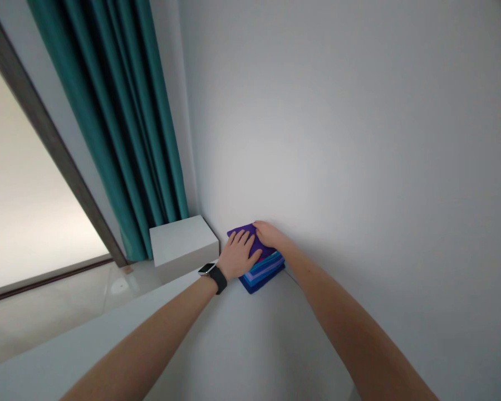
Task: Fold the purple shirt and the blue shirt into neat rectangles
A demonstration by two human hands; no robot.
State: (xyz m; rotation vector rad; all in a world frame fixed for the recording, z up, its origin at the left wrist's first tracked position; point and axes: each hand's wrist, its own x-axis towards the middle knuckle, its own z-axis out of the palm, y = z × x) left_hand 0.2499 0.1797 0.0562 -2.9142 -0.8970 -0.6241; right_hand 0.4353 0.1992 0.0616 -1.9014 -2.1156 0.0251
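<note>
A small stack of flat, soft-looking coloured sheets (262,274), in blues and lavender with a sliver of pink, lies on a white surface against the wall. On top is a purple sheet (264,248); whether it is cloth or felt I cannot tell. My left hand (237,256), with a black-banded watch (215,274) on the wrist, rests flat on the purple sheet, fingers spread. My right hand (269,234) curls over the purple sheet's far right edge, its fingers bent around it and partly hidden.
The white tabletop (229,345) runs along the white wall (338,139) on the right. A white box-like cabinet (183,242) stands beyond its left edge, below a green curtain (125,128). A dark frame (54,133) and pale floor (87,295) are at left.
</note>
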